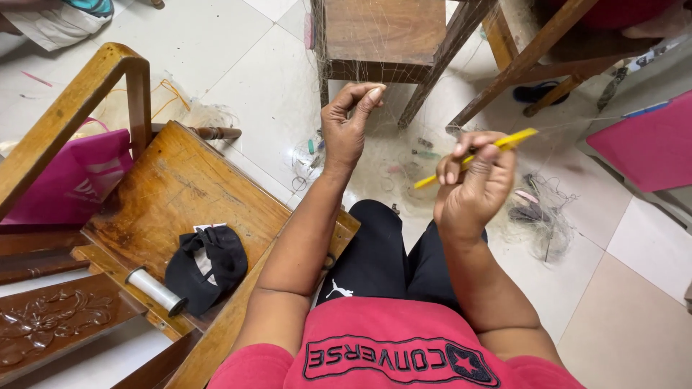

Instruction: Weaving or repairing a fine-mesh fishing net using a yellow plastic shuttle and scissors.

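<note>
Beside my left arm the worn wooden bench [180,194] carries a soft black cap [209,265] and a smooth cylindrical spool of pale line [155,290]. My right hand [472,189] is curled closed around a thin yellow netting needle [477,157], flat and slanted, pinched under the thumb. My left hand [347,122] is raised, fingertips pinched on what seems to be fine, nearly clear netting [404,137], hard to make out. Further on, tangled mesh [537,212] lies on the glossy pale floor tiles [259,79], before a square wooden stool [386,36].
</note>
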